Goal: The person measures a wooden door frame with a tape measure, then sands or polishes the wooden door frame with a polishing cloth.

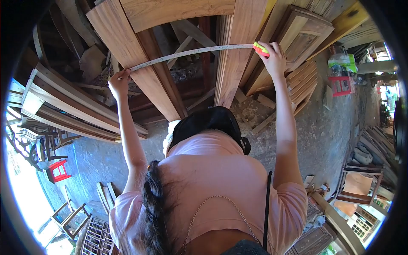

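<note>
A tape measure (pixel 261 49) with a yellow and red case sits in my right hand (pixel 274 59), its fingers wrapped round it. From the case the pale tape blade (pixel 195 51) runs leftward in a slight arch. My left hand (pixel 119 83) pinches the blade's far end at the outer edge of a wooden post (pixel 148 80). The blade crosses that post, an open gap and a second wooden post (pixel 238 55), near which my right hand is raised. A curved wooden board (pixel 178 12) joins the two posts at the top.
Curved wooden lengths (pixel 76 104) are stacked at left. A panelled wooden door piece (pixel 308 32) and slats (pixel 302 87) stand at right. Offcuts (pixel 255 106) lie on the floor close by. Red stools (pixel 58 171) and a chair frame (pixel 70 219) stand farther off.
</note>
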Demonstrator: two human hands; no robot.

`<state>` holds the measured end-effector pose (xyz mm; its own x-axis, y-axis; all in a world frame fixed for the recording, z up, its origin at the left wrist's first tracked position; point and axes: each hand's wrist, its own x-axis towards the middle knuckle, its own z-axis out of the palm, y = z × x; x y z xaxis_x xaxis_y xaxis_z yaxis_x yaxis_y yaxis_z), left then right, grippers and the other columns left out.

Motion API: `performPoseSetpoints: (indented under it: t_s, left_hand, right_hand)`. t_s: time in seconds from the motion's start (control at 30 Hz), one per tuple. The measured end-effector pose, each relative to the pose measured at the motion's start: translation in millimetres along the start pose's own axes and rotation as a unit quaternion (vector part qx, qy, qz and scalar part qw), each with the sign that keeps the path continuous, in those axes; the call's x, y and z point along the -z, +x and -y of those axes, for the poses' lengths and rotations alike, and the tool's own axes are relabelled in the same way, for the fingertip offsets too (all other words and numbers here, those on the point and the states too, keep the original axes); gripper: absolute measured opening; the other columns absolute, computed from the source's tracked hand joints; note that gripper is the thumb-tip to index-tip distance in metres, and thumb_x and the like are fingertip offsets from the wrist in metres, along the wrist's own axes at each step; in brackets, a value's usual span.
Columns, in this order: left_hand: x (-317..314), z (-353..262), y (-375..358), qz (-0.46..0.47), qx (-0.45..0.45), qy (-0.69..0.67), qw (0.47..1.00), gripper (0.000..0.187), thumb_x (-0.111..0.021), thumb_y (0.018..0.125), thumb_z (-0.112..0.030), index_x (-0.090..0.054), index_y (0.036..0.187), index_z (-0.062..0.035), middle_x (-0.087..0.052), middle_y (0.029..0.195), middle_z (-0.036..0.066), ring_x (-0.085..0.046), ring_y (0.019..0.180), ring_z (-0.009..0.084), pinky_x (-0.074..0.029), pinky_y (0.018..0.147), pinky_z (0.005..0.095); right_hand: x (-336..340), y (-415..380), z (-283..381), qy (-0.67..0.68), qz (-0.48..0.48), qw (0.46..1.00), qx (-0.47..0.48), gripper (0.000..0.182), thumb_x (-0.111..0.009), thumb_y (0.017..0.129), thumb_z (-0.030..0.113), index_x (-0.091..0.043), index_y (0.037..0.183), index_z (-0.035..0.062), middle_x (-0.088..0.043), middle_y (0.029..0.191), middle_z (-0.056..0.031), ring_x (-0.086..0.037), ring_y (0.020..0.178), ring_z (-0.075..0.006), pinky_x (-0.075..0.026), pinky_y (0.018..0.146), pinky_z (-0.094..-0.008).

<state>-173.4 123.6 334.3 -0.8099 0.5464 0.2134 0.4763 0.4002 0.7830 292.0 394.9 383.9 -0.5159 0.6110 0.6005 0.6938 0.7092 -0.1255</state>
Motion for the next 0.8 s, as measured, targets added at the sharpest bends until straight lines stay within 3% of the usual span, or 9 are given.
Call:
performPoseSetpoints:
  t_s: [0.7,0.8]
  left_hand:
    - [-2.7,-18.1,-12.3,-0.044,0.009,-0.003,0.999,0.032,-0.077,0.076,-0.029,-0.072,0.089,-0.0006,-0.07,0.073,0.009,-0.068,0.061,0.0159,-0.051,0.059,0.028]
    - [-1.9,-20.0,-13.4,-0.057,-0.008,0.054,0.997,0.032,-0.077,0.076,-0.03,-0.072,0.089,-0.0012,-0.07,0.073,0.009,-0.068,0.061,0.0161,-0.052,0.06,0.0286]
  right_hand:
    - [-1.7,-2.7,7.1,-0.03,0.014,0.999,-0.037,0.038,-0.073,0.073,0.02,-0.065,0.11,0.026,-0.054,0.091,0.0001,-0.058,0.085,-0.0232,-0.048,0.072,-0.0367]
    - [-1.1,-2.7,9.6,-0.017,0.013,0.999,-0.039,0.037,-0.074,0.073,0.02,-0.065,0.109,0.0256,-0.054,0.09,-0.0002,-0.058,0.085,-0.0233,-0.048,0.072,-0.0367]
